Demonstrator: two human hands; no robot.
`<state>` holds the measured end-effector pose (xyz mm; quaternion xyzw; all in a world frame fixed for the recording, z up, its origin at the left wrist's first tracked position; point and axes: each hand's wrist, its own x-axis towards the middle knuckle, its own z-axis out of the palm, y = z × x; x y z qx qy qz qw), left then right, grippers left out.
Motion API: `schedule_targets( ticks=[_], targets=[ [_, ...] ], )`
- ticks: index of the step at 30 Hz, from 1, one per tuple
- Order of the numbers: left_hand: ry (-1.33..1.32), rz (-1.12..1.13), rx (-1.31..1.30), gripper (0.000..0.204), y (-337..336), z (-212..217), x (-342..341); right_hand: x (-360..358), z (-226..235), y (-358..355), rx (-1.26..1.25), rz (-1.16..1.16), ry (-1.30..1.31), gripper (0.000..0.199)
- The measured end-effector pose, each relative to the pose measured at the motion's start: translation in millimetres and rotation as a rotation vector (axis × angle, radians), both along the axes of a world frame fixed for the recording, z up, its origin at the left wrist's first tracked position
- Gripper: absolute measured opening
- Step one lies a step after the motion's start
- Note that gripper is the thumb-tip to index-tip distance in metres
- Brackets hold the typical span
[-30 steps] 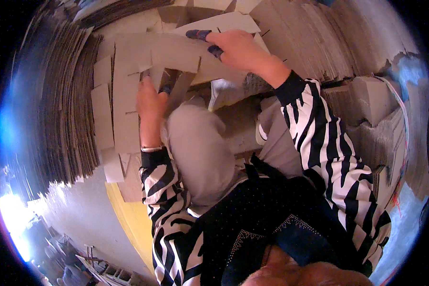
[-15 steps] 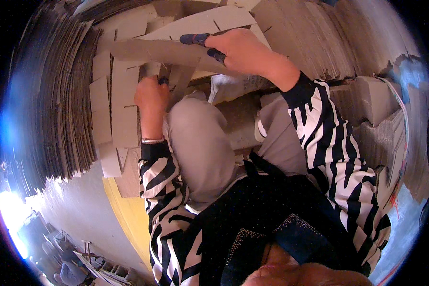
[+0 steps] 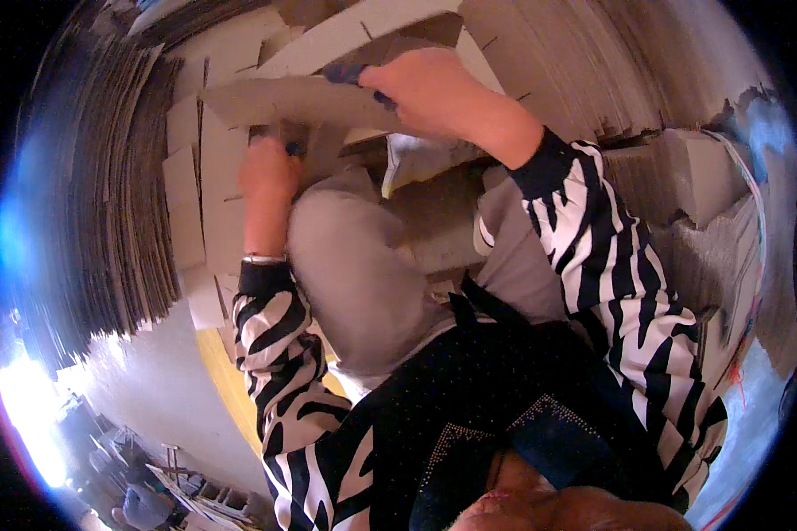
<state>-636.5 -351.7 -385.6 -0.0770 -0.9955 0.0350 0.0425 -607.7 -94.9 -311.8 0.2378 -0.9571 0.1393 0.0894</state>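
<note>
Head view: the right hand (image 3: 425,86) grips a cardboard sheet (image 3: 305,99); I cannot tell what the curled left hand (image 3: 270,170) holds. Likely positioning; next calls for steady aligning.

2 hands (image 3: 270,173) (image 3: 425,84), 1 bracelet (image 3: 263,259), cardboard pcs. (image 3: 106,203) (dozens, approx.).

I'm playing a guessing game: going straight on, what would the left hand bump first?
Probably the cardboard sheet just beyond the left hand, though depth is unclear.
</note>
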Motion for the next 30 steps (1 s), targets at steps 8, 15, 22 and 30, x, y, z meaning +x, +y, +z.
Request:
schedule_targets(
  ticks=[8, 15, 22, 30],
  targets=[
    [-0.215, -0.212, -0.153, 0.016, 38, 47, 22, 2, 11, 10, -0.002, -0.003, 0.079, 0.024],
    [-0.118, -0.261, 0.038, 0.017, 63, 22, 44, 6, -25, 7, -0.005, 0.039, -0.12, 0.03],
    [-0.058, -0.262, 0.298, 0.026, 71, 28, 47, 16, -94, 47, -0.078, 0.016, -0.01, 0.032],
    [-0.268, -0.192, 0.257, 0.03, 81, -6, 32, 18, -111, 49, -0.197, 0.069, 0.079, 0.03]
  ],
)
